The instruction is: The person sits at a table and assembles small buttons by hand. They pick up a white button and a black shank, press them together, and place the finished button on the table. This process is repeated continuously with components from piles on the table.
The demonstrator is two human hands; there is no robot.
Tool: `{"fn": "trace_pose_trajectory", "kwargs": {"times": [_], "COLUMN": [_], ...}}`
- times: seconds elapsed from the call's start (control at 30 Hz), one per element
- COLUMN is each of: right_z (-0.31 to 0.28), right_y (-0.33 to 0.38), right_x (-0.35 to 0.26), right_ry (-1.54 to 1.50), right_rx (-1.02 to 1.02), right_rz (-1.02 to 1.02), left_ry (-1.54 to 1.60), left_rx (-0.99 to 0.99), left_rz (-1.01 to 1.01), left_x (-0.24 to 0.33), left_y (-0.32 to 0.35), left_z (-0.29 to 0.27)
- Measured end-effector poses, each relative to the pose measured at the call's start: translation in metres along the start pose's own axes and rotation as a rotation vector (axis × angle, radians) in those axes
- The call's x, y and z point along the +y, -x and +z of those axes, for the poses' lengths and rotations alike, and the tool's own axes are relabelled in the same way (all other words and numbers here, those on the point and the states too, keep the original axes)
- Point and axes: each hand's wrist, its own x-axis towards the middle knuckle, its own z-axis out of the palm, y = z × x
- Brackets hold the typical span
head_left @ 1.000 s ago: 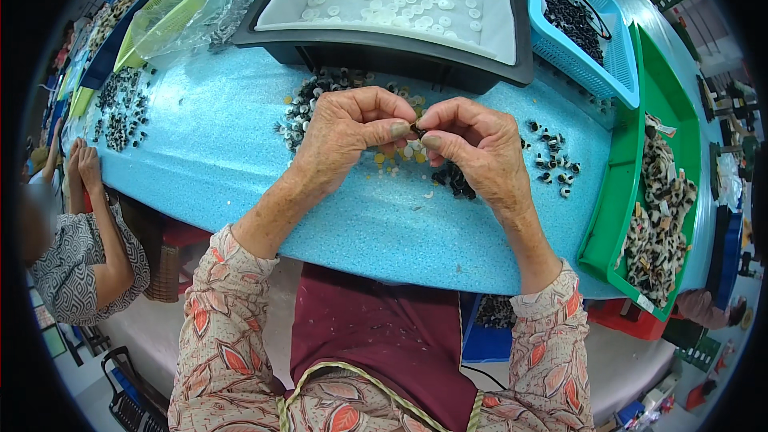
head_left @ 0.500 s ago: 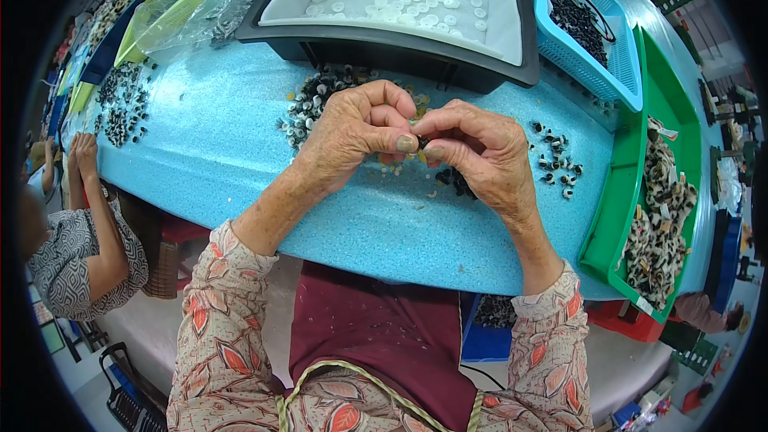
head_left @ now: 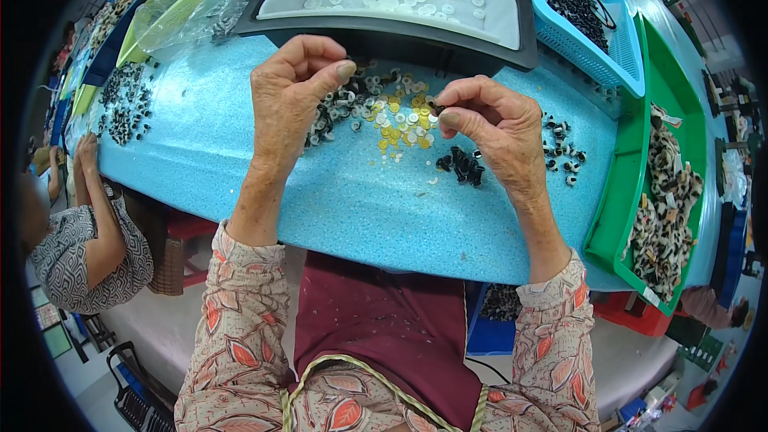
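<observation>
My left hand [head_left: 284, 104] is raised over a pile of small black-and-white plastic pieces [head_left: 344, 104], thumb and forefinger pinched together. Something dark shows at those fingertips, too small to make out. My right hand [head_left: 502, 124] pinches a small black plastic piece [head_left: 436, 108] between thumb and finger. It hovers beside a scatter of yellow and white discs [head_left: 412, 118] lying between the two hands. Just below that hand is a little heap of black pieces [head_left: 464, 166]. More black-and-white pieces [head_left: 564, 148] lie to its right.
A black tray [head_left: 384, 42] with a white lining holds pale discs at the back. Right of it stand a light-blue basket [head_left: 628, 56] of black parts and a green tray [head_left: 628, 168] of spotted plush pieces. Another person [head_left: 88, 248] sits at the left, near more small parts [head_left: 124, 104].
My hands were together over the discs and have parted: the left moved up and left, the right slightly right. The yellow and white discs and the black heap show more fully.
</observation>
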Motion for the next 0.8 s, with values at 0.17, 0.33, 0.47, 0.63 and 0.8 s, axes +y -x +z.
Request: {"fn": "trace_pose_trajectory", "kwargs": {"times": [0.17,0.33,0.47,0.63,0.8], "right_z": [-0.004,-0.008,-0.008,-0.010,-0.004], "right_y": [0.001,0.000,-0.001,-0.004,-0.003], "right_x": [0.000,0.001,0.002,0.007,0.002], "right_ry": [0.105,0.117,0.018,-0.128,-0.127], "right_rx": [0.046,0.090,0.088,0.056,0.031], "right_rz": [0.023,0.044,0.074,0.092,0.110], "left_ry": [-0.377,-0.674,-0.769,-0.620,-0.023], "left_rx": [-0.224,-0.401,-0.382,-0.336,-0.268], "left_rz": [0.096,0.210,0.240,0.360,-0.006], "left_x": [0.004,-0.001,-0.003,-0.002,0.001], "left_y": [0.004,0.008,0.008,0.005,0.007], "left_z": [-0.012,-0.009,-0.007,-0.002,0.007]}}
